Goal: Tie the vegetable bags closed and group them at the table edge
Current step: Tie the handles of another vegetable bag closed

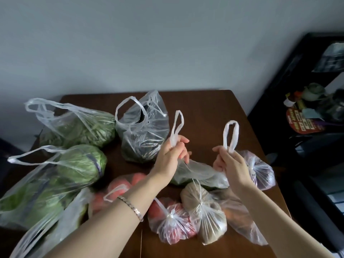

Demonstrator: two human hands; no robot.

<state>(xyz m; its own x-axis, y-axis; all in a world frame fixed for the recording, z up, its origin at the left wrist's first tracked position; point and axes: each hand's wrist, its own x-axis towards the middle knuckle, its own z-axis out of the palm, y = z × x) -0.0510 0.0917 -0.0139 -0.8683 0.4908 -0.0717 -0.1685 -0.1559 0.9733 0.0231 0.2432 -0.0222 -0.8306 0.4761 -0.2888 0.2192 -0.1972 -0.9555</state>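
Brown wooden table [214, 112] pushed up to a grey wall [130, 43], black shelf unit [275, 94] off to the right w/ bottles & clutter on it. Table is crowded w/ clear plastic veg bags.

Middle bag [199, 174], w/ something green inside, lies near the table centre between both hands, mouth not yet knotted. Left hand [171, 155] has its fingers curled round the base of the left loop [177, 125], which stands up above the fist. Right hand [232, 164] grips the right loop [230, 135] the same way, thumb & fingers closed on its base, loop sticking upright. The two loops are held apart, not crossed. Thin bracelet [130, 205] on the left wrist.

Untied, handles loose:
- open bag of dark greens [143, 138] at the back, just beside the left hand
- bag of long green stalks [85, 131] to its left
- cabbage bag [78, 170] at the left edge
- tomato bag [119, 183] partly under the left forearm

Knotted, near the front edge: red veg bag [173, 226], touching a brown bag [208, 216] (potatoes, prob.). An orange-ish bag [236, 216] lies beside them, partly under the right forearm; can't tell if it is tied. Purple veg bag [262, 174], knotted, sits behind the right hand by the right edge.
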